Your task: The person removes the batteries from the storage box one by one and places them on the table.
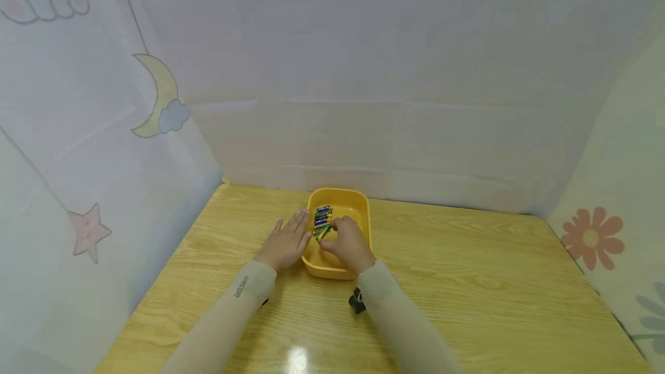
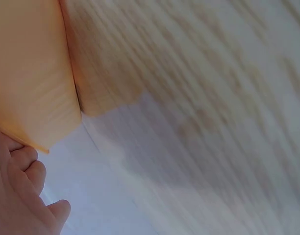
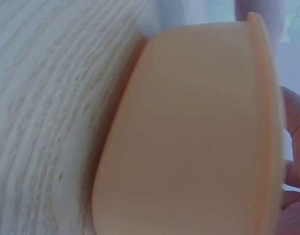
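A wood-grain tabletop (image 1: pixel 499 281) meets pale sheeting (image 1: pixel 332 62) printed with a crescent moon (image 1: pixel 165 86), a star (image 1: pixel 89 231) and a red flower (image 1: pixel 591 238). Near its back edge sits a yellow bin (image 1: pixel 332 273) holding batteries (image 1: pixel 322 221). The right hand's (image 1: pixel 354 247) grip pinches one green-ended battery (image 1: pixel 324 231) at the bin; the left hand's (image 1: pixel 287 245) fingers extend, uncurled, at its left rim.

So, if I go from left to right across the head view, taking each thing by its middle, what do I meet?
Pink star → yellow moon → left hand → group of batteries → right hand → reddish flower → blue-grey flower, cut by the edge.
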The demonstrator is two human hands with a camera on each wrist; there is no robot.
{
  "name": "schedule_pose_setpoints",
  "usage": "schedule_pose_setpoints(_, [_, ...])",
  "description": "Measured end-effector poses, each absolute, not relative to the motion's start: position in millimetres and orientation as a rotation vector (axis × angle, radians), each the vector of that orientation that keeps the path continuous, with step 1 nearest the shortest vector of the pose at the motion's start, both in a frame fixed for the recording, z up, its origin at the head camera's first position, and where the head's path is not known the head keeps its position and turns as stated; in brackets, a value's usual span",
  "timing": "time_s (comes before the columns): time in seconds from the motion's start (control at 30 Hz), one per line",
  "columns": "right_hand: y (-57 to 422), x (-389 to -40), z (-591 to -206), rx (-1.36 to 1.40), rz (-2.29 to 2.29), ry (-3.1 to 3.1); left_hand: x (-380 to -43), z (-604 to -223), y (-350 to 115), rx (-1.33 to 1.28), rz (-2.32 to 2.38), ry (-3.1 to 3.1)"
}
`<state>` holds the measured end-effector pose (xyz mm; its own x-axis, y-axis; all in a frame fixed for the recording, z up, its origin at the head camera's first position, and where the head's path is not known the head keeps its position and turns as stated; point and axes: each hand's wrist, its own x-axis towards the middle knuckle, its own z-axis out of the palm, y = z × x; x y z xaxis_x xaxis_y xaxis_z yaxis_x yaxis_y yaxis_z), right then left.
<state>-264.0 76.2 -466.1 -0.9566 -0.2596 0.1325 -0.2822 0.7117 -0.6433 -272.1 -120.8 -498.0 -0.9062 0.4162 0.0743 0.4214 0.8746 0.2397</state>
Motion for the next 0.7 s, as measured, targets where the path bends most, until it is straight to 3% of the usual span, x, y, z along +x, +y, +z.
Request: schedule_pose_setpoints(0.7, [96,-221,-450,0.620,1.131,-2.694,-270,-493,-119,-0.682,-0.419,-3.032])
